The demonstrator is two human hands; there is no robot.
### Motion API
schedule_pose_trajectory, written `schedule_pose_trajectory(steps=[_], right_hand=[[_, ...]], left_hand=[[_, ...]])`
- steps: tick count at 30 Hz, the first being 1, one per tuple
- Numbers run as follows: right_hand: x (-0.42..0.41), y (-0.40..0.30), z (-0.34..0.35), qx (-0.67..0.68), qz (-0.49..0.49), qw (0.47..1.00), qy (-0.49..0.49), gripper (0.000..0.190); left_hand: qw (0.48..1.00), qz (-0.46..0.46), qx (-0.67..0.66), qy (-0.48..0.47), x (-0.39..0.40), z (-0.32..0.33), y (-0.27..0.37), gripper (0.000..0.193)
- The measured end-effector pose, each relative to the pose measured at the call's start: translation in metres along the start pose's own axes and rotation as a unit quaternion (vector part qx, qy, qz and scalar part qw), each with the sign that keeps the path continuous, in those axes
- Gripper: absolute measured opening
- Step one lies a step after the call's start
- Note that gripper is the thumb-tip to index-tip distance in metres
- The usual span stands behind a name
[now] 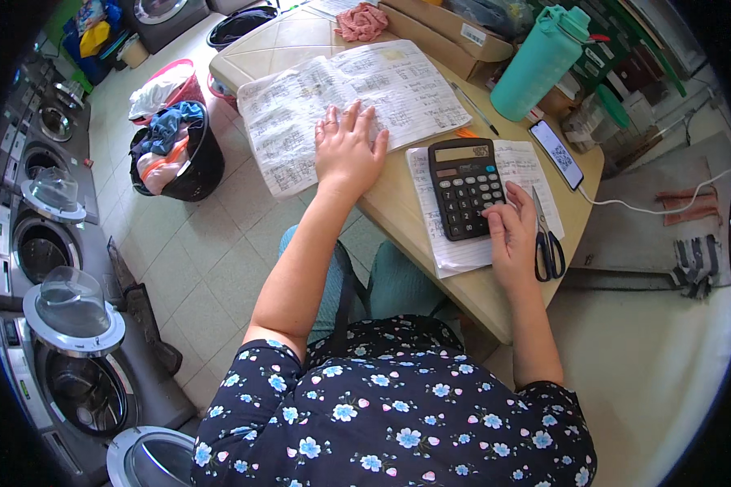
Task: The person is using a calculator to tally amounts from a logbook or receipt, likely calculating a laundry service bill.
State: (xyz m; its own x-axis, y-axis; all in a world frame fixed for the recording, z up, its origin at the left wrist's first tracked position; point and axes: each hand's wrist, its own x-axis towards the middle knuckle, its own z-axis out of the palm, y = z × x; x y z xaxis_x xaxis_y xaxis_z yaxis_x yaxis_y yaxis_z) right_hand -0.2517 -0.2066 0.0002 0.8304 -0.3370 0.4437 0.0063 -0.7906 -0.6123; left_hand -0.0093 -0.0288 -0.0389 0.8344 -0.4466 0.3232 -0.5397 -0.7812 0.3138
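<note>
My left hand (348, 149) lies flat with fingers spread on an open notebook (292, 115) full of handwriting. The notebook's near left corner hangs past the table edge. At the right, my right hand (512, 234) bends over the lower right keys of a black desk calculator (466, 189), fingertips at the keys. Digits show on its display. Beneath the calculator is a second lined notebook (460, 260), also bearing writing. Dark-handled scissors (548, 246) lie just right of my right hand, blades pointing away. A pen (475, 109) rests beside the open notebook's right edge.
On the table (396, 201) stand a teal water bottle (539, 64) and a cardboard box (444, 36). A phone (556, 154) lies at the right with a white cable (652, 210). Laundry baskets (180, 152) sit on the floor. Washing machines (79, 377) with doors swung out line the left.
</note>
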Motion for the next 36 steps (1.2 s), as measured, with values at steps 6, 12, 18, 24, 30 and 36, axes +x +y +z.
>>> schedule_pose_trajectory(steps=[6,12,18,24,30,36], right_hand=[[0.001,-0.023,-0.001,-0.050,-0.064,0.996,-0.027,0.012],[0.002,-0.020,0.006,-0.102,-0.108,0.987,-0.068,0.013],[0.007,-0.026,0.017,-0.152,-0.054,0.983,-0.083,0.021],[0.007,-0.019,0.008,-0.142,-0.064,0.987,-0.045,0.019],[0.005,-0.016,0.002,-0.092,-0.052,0.994,0.012,0.016],[0.001,-0.005,-0.011,-0.106,-0.022,0.992,0.063,0.017]], left_hand=[[1.000,-0.005,0.006,0.008,0.000,0.002,-0.004,0.058],[1.000,0.001,0.004,0.010,0.000,0.002,-0.003,0.058],[1.000,0.004,0.011,0.011,0.000,0.003,-0.004,0.058],[1.000,0.000,0.010,0.006,0.001,0.002,-0.003,0.058],[1.000,-0.002,0.013,-0.003,0.001,0.001,-0.003,0.058],[1.000,-0.005,0.003,-0.005,0.000,-0.004,-0.003,0.059]])
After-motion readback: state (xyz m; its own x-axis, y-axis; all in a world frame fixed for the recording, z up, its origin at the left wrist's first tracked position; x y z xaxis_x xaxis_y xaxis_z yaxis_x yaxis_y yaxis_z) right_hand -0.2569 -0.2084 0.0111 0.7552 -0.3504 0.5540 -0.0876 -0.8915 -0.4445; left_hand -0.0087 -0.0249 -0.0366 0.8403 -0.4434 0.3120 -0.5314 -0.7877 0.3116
